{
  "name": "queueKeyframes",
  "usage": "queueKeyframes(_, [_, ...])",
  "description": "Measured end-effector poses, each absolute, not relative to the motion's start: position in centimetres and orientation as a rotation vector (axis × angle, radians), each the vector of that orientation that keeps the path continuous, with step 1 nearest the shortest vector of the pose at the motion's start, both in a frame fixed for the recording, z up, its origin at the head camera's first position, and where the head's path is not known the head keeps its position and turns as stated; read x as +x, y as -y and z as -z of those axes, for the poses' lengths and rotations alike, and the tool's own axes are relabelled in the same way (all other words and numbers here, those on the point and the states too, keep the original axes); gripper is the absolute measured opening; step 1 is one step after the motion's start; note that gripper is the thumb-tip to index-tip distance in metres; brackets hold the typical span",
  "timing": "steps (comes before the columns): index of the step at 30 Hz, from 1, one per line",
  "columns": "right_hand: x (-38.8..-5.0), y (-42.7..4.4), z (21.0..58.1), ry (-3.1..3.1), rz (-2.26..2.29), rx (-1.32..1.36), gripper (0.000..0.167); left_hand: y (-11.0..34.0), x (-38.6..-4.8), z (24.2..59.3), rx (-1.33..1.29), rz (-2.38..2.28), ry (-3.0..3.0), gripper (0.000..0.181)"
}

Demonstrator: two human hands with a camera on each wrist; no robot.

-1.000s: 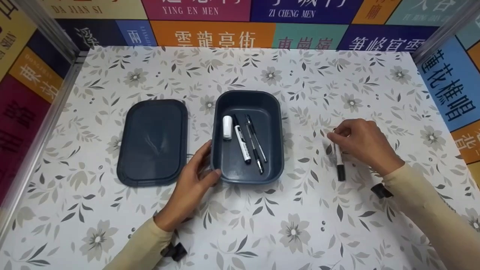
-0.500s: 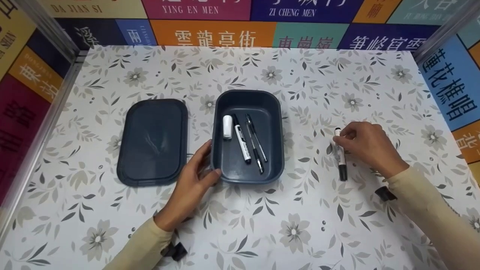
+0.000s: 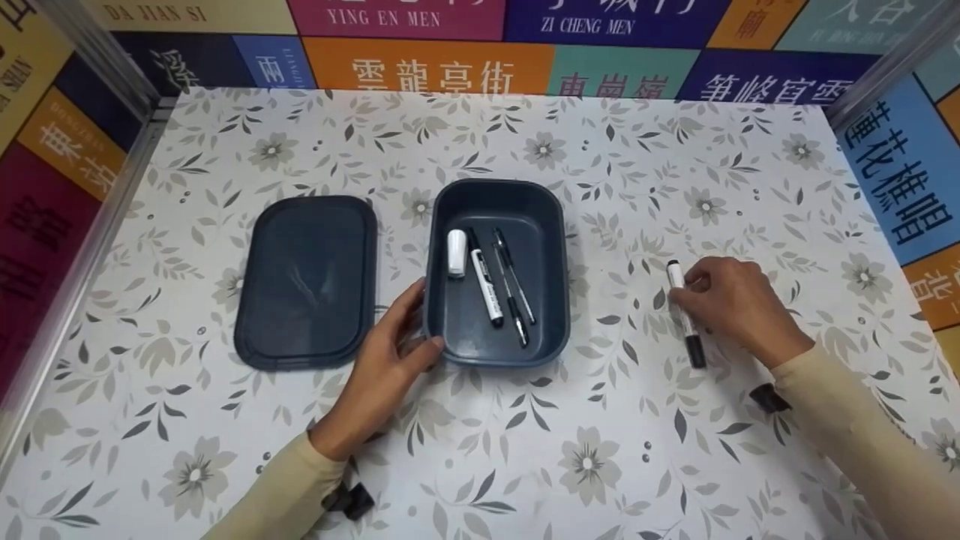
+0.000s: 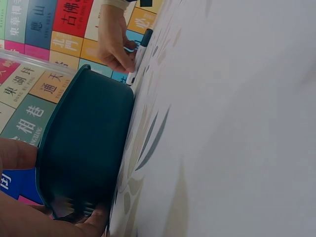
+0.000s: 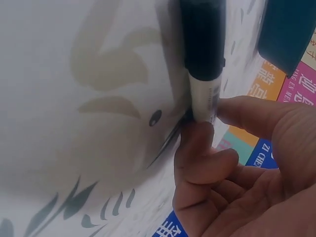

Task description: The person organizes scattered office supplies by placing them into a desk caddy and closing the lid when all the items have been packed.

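Observation:
A dark blue plastic box [image 3: 551, 349] stands open-topped at mid-table. My left hand [image 3: 386, 375] holds its near left corner, thumb by the front rim and fingers along the left side; the left wrist view shows the box wall [image 4: 89, 133] between them. Inside lie a white marker [image 3: 486, 289] with black ends, two clear pens [image 3: 510, 289] and a short white capped object [image 3: 456, 253]. To the right of the box, my right hand [image 3: 735, 304] pinches another white marker [image 3: 677, 279] between thumb and fingers. Its black cap [image 5: 202, 39] points toward me, low over the tabletop.
The matching dark lid [image 3: 307, 281] lies flat left of the box. A white floral cover [image 3: 585, 465] spans the table. Colourful panels with lettering [image 3: 427, 67] wall in the back and both sides.
My right hand has shifted slightly toward me with the marker, and more of the marker's white end shows. The left hand, box and lid stay in place.

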State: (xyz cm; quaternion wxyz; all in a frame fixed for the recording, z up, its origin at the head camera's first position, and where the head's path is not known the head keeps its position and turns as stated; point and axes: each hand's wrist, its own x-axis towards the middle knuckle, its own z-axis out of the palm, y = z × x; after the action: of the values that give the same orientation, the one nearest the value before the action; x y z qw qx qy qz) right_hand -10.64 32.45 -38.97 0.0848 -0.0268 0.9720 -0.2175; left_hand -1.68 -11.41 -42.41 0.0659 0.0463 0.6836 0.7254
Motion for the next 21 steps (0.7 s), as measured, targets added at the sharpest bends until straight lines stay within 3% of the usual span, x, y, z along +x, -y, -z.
queueKeyframes(21, [-11.5, -31.2, 38.0, -2.911, 0.655, -0.099, 0.032, 11.4, -1.7, 42.3, 0.136, -2.182, -2.069, 0.081])
